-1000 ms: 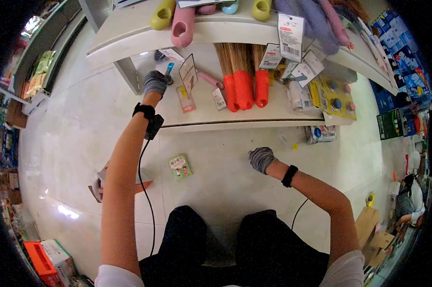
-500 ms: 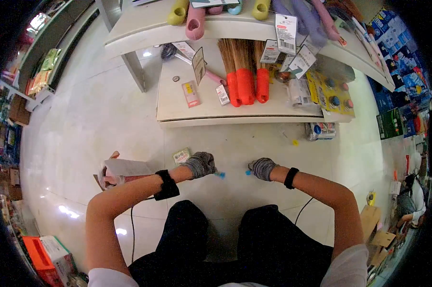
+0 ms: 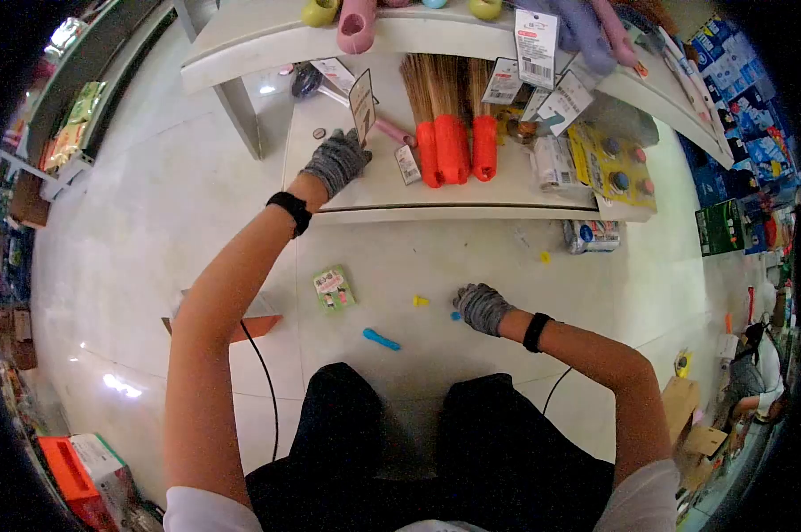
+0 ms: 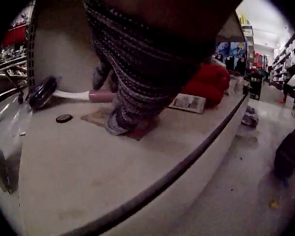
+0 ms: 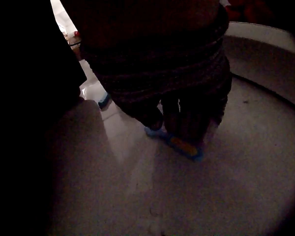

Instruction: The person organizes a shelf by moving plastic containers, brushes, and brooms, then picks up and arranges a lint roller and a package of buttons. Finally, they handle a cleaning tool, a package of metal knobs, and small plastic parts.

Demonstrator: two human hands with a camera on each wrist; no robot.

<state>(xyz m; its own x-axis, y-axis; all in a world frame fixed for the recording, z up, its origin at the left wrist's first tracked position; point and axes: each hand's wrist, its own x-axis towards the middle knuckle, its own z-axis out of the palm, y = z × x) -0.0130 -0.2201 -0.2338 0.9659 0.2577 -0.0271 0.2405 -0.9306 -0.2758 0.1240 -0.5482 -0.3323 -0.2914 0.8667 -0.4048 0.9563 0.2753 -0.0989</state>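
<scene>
My left hand (image 3: 336,166), in a grey knit glove, reaches onto the lower shelf. In the left wrist view its fingertips press on a flat pink card pack (image 4: 144,132) lying on that shelf, with the thumb apart from them. The hand hides most of the pack in the head view. Low over the floor, my gloved right hand (image 3: 484,309) pinches a slim blue-and-orange piece (image 5: 183,145) between thumb and fingers. Left of it on the floor lie a small yellow piece (image 3: 421,301) and a blue stick-shaped piece (image 3: 382,339).
The lower shelf (image 3: 453,199) bears red-handled brooms (image 3: 452,151), a dark-headed brush (image 4: 42,92) and a small dark disc (image 4: 64,118). Hanging tags (image 3: 537,49) dangle from the upper shelf. A green box (image 3: 334,290) lies on the floor; an opened carton (image 3: 258,326) sits by my left arm.
My left hand came down from the shelf with a blue piece, left it on the floor and went back up to the pink pack. The right hand has stayed nearly in place.
</scene>
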